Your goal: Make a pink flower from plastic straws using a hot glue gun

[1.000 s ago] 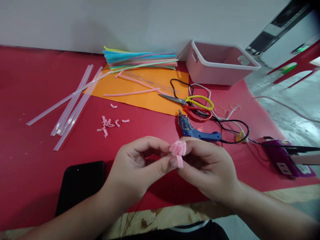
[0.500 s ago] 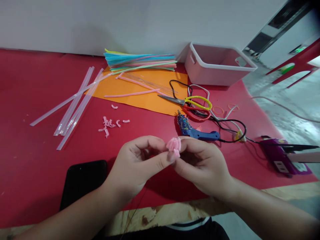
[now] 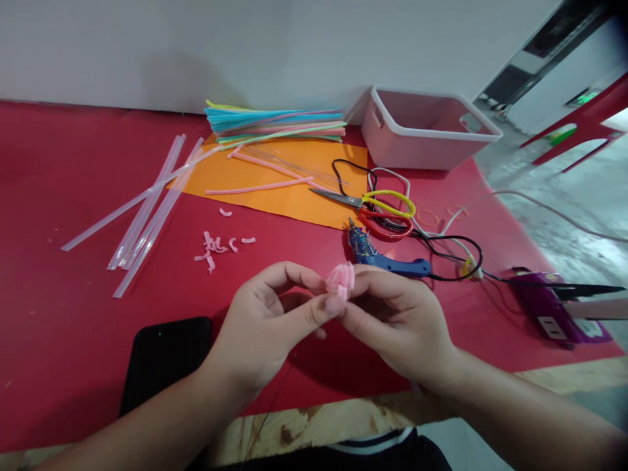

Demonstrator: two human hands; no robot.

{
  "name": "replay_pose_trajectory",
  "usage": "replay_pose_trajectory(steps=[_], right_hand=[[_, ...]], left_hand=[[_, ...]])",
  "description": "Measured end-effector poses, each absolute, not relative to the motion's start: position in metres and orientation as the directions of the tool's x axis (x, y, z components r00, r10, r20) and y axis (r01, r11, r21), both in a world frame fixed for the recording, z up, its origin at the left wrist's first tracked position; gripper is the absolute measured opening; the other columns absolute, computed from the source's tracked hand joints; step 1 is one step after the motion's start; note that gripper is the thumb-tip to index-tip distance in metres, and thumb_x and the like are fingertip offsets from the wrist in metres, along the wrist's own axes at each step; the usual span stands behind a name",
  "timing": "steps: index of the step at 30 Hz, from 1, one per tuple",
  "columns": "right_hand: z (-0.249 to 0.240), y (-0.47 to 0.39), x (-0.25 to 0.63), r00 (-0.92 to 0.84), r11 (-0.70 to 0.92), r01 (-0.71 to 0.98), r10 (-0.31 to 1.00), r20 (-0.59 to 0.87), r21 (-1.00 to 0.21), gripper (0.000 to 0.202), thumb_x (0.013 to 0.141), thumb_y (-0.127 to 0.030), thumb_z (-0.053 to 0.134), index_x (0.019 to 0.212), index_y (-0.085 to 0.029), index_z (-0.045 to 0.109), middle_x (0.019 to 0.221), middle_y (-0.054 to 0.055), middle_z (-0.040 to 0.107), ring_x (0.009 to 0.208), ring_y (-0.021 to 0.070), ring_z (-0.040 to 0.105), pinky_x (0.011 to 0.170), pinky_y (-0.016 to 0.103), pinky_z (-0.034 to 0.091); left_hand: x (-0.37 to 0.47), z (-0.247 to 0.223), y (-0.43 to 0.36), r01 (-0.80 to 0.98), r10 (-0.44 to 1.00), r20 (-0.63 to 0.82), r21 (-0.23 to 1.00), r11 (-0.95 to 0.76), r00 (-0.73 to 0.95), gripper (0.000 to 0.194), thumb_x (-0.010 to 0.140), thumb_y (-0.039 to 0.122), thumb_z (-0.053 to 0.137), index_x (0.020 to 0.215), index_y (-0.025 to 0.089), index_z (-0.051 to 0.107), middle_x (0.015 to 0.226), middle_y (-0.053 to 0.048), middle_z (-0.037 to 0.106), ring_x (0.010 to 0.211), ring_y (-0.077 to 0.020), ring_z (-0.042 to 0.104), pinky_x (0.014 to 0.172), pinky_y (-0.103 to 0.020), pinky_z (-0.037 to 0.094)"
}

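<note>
left hand (image 3: 272, 320) and right hand (image 3: 402, 320) pinch pink piece (image 3: 342, 278)

1 second ago a strand of the pink piece hung down past the left thumb; now only a short stub shows above that thumb's tip. a left fingertip has come into view below the thumb. the hands sit a little further left in the view, while the things on the table (image 3: 59, 314) lie as they did.

the pink piece is held up between the 2 hands, touching both. the left hand grasps it between thumb and forefinger, the thumb across its lower front. the right hand grips its right side, thumb and forefinger close together. the rounded top rises above the fingertips. just beyond the right hand lies the gun (image 3: 380, 260), near the scissors (image 3: 358, 201). pink scraps (image 3: 214, 243) lie beyond the left hand, and the phone (image 3: 167, 356) is partly hidden by the left forearm.

the bin (image 3: 412, 147) stands upright at the back right of the table, well apart from the hands. its inner walls show, but its near wall hides the floor, so i cannot tell what is in it.
</note>
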State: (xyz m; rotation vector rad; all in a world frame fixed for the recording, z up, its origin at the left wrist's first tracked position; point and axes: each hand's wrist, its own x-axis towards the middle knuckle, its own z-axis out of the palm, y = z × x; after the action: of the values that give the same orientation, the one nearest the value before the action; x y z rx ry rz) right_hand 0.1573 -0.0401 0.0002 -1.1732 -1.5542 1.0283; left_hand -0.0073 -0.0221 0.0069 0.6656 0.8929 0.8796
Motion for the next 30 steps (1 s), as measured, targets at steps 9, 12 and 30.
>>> replay_pose_trajectory(steps=[9, 12, 30], right_hand=[[0.002, -0.037, 0.164, -0.126, 0.237, 0.448, 0.971, 0.201, -0.862, 0.014, 0.085, -0.028, 0.071, 0.074, -0.019, 0.067, 0.069, 0.001, 0.067, 0.062, 0.0112, 0.061, 0.055, 0.024, 0.046], [0.004, -0.036, 0.170, -0.064, 0.238, 0.418, 0.970, 0.233, -0.877, 0.006, 0.089, -0.026, 0.068, 0.089, -0.021, 0.065, 0.077, 0.000, 0.068, 0.063, 0.0103, 0.062, 0.056, 0.023, 0.049], [-0.006, -0.038, 0.264, -0.382, 0.382, 0.924, 0.924, -0.025, -0.006, 0.055, 0.086, -0.022, 0.048, 0.141, -0.017, 0.043, 0.136, 0.015, 0.056, 0.124, 0.0346, 0.056, 0.103, 0.051, 0.046]], left_hand=[[-0.009, 0.003, -0.018, -0.371, 0.863, -0.442, 0.780, 0.504, 0.243, 0.021, 0.068, 0.024, 0.088, 0.069, 0.015, 0.069, 0.058, 0.004, 0.065, 0.048, -0.0033, 0.055, 0.046, -0.011, 0.046], [-0.009, 0.001, -0.016, -0.427, 0.850, -0.481, 0.737, 0.524, 0.213, 0.025, 0.065, 0.023, 0.090, 0.068, 0.015, 0.066, 0.061, 0.005, 0.064, 0.052, -0.0035, 0.057, 0.046, -0.010, 0.045], [-0.011, 0.001, -0.012, -0.493, 0.792, -0.582, 0.642, 0.587, 0.185, 0.013, 0.076, 0.010, 0.077, 0.079, 0.017, 0.067, 0.073, 0.003, 0.065, 0.064, -0.0064, 0.063, 0.052, -0.014, 0.053]])
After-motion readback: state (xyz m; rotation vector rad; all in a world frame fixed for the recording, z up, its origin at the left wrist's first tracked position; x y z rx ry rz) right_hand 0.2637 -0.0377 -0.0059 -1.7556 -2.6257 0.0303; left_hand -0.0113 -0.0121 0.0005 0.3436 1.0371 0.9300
